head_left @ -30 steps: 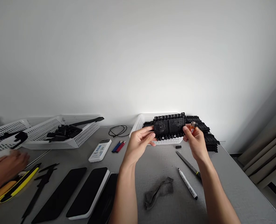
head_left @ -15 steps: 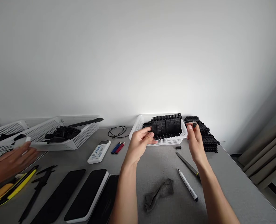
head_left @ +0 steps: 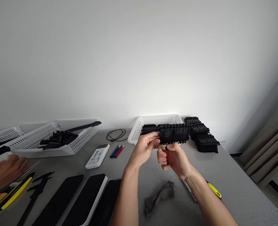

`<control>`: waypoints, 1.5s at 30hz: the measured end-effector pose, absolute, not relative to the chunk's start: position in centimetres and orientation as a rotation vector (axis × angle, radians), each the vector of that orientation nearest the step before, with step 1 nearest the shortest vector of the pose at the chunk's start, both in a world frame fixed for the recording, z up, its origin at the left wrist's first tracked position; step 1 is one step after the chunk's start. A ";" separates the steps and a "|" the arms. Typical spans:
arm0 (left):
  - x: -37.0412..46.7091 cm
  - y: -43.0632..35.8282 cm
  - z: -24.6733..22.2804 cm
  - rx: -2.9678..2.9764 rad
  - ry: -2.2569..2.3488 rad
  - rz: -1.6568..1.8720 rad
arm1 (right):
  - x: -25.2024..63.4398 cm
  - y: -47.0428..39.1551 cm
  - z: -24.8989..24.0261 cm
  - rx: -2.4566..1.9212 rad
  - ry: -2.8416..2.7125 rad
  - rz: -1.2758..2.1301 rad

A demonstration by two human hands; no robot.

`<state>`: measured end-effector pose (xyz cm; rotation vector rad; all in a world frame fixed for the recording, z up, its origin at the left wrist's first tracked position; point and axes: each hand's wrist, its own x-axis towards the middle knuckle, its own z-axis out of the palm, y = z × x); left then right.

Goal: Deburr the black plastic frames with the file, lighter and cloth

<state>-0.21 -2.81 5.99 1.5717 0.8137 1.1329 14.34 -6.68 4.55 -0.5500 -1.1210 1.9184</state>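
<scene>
My left hand (head_left: 142,150) pinches the left end of a black ribbed plastic part (head_left: 174,133), held up in front of a white basket (head_left: 139,125). Just under the part, my right hand (head_left: 174,158) is closed round a small lighter-like object (head_left: 164,147), its metal end near the part's lower edge. Whether the two touch is hard to tell. More black ribbed parts (head_left: 148,129) lie in the basket. Stacks of similar parts (head_left: 206,142) stand to its right.
At the left, another person's hand (head_left: 12,166) is near baskets (head_left: 75,147) of black pieces. Phone-like slabs (head_left: 84,197), a caliper (head_left: 36,194), a yellow cutter (head_left: 14,194), blue and red lighters (head_left: 119,151), a cable (head_left: 115,135) and a grey cloth (head_left: 159,197) lie around.
My right hand has moved left and down from the part's right side to beneath it. The ribbed part has shifted slightly right and tilted. The other person's hand has moved left.
</scene>
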 end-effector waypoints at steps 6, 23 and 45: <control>0.3 -3.0 5.9 1.714 0.787 1.057 | 15.1 -6.5 5.1 -0.558 -1.016 1.981; 0.0 -3.2 5.9 1.610 0.729 1.024 | 16.4 -5.8 5.3 -0.473 -0.885 2.091; -3.0 -2.6 5.4 1.486 0.820 1.128 | 20.0 -4.7 5.3 -0.361 -0.767 2.018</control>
